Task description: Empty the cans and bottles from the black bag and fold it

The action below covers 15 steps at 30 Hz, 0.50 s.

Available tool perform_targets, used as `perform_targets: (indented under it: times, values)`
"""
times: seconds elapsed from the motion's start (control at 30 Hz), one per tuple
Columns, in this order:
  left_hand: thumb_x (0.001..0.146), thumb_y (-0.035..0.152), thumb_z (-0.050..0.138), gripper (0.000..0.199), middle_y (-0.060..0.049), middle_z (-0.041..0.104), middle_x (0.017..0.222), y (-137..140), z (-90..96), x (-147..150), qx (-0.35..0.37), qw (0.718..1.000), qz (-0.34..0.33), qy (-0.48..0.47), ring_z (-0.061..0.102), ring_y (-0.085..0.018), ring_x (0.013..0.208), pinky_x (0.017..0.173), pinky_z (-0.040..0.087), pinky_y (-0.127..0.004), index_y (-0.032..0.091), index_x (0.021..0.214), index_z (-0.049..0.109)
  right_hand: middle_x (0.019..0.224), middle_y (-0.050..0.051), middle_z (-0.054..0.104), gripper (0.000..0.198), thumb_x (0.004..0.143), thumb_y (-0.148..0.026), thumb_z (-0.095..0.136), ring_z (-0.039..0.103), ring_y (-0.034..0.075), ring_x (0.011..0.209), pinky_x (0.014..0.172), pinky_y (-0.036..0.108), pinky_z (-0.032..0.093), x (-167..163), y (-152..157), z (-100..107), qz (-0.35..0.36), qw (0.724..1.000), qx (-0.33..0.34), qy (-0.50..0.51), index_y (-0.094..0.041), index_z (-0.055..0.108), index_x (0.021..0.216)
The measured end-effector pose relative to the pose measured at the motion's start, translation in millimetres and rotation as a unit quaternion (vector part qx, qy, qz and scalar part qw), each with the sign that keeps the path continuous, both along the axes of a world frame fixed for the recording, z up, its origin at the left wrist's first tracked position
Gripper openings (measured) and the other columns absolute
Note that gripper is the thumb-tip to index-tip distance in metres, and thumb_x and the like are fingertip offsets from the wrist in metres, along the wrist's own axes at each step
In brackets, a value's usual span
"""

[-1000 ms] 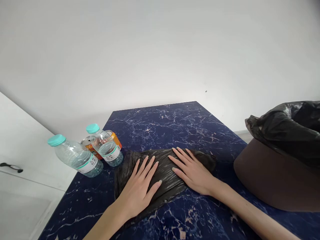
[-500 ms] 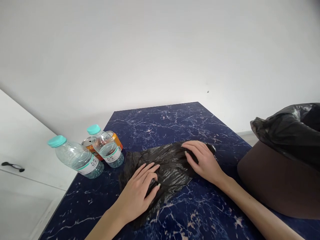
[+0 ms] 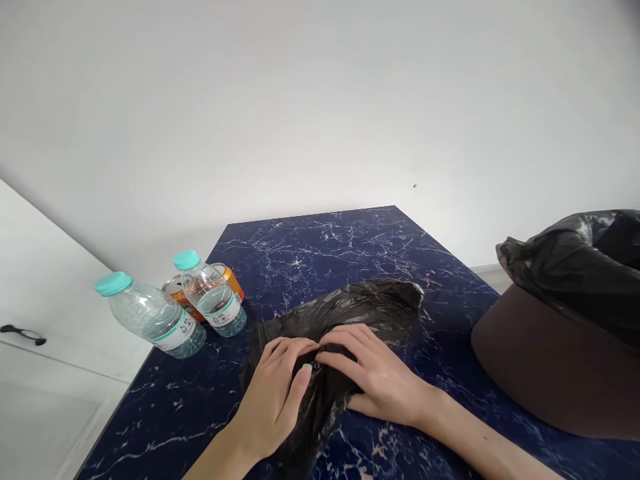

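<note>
A crumpled black plastic bag (image 3: 373,300) lies on the table, spread out at its far right end and bunched up under my hands. My left hand (image 3: 275,390) is curled over its near left part, with black plastic between the thumb and fingers. Close against it, my right hand (image 3: 373,373) has its bent fingers on the bag's middle and gathers plastic toward the left hand. The fingertips of both hands nearly meet. Part of the bag is hidden beneath them.
At the left stand a large clear bottle (image 3: 155,317) and a smaller bottle (image 3: 213,297), both with turquoise caps. Behind them are an orange can (image 3: 231,281) and another can (image 3: 181,293). A brown bin (image 3: 540,360) with a black liner (image 3: 565,267) stands right on the blue marbled table (image 3: 300,250).
My right hand has moved left and nearer, from the bag's right end to beside my left hand. The bag's middle is now bunched, and its right end lies uncovered.
</note>
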State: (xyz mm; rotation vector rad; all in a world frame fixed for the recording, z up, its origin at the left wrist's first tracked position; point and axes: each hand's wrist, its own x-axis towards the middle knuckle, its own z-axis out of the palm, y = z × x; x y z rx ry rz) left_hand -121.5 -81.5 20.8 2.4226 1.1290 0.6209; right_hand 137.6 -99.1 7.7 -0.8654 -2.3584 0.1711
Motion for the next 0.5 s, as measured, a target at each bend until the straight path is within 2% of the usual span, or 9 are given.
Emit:
perform_targets:
  times: [0.07,0.17,0.27,0.33,0.4,0.5]
  values:
    - [0.116,0.051,0.029,0.050,-0.008,0.079,0.128,-1.6,5.7,-1.3,-0.036,0.998,-0.003,-0.044,0.068,-0.031,0.126,0.114,0.051,-0.052,0.027,0.146,0.062,0.129,0.014,0.073,0.033,0.095,-0.010,0.059,0.065,0.033,0.124,0.104,0.052,0.054,-3.1,-0.8,0.8,0.008,0.999,-0.012,0.032,-0.019,0.070,0.125]
    - [0.114,0.066,0.016,0.072,-0.010,0.081,0.116,1.3,16.7,-6.2,-0.104,0.987,0.005,-0.123,0.070,-0.031,0.114,0.110,0.052,-0.051,0.024,0.136,0.069,0.120,0.007,0.079,0.027,0.095,-0.008,0.058,0.069,0.029,0.123,0.109,0.049,0.051,-0.3,0.9,4.9,0.013,0.985,-0.132,0.113,-0.024,0.073,0.110]
    - [0.110,0.075,0.009,0.084,-0.011,0.079,0.122,8.6,28.1,-13.9,-0.167,0.970,0.019,-0.174,0.069,-0.032,0.117,0.114,0.050,-0.049,0.023,0.125,0.074,0.123,0.006,0.080,0.020,0.101,-0.019,0.060,0.071,0.027,0.124,0.110,0.044,0.052,9.0,7.5,8.0,0.020,0.932,-0.297,0.207,-0.025,0.076,0.110]
    - [0.106,0.080,0.008,0.087,-0.012,0.077,0.131,12.5,33.3,-20.0,-0.195,0.964,0.012,-0.181,0.066,-0.034,0.128,0.121,0.046,-0.050,0.025,0.128,0.072,0.112,0.006,0.081,0.017,0.104,-0.033,0.063,0.075,0.026,0.110,0.099,0.039,0.055,16.3,14.1,6.5,0.016,0.880,-0.384,0.281,-0.024,0.077,0.101]
    - [0.101,0.089,0.012,0.090,-0.013,0.073,0.142,13.7,35.7,-25.5,-0.229,0.954,-0.014,-0.194,0.062,-0.037,0.137,0.123,0.047,-0.052,0.027,0.140,0.065,0.094,0.004,0.077,0.030,0.103,-0.045,0.066,0.072,0.022,0.090,0.086,0.034,0.056,22.9,20.7,1.8,-0.004,0.839,-0.422,0.342,-0.022,0.071,0.086]
    - [0.087,0.102,0.033,0.101,-0.015,0.062,0.157,11.2,34.3,-28.7,-0.290,0.924,-0.071,-0.238,0.062,-0.041,0.143,0.117,0.054,-0.054,0.032,0.159,0.047,0.076,0.001,0.066,0.046,0.104,-0.058,0.059,0.062,0.017,0.067,0.067,0.030,0.054,30.5,27.0,-7.5,-0.030,0.822,-0.425,0.377,-0.023,0.058,0.075]
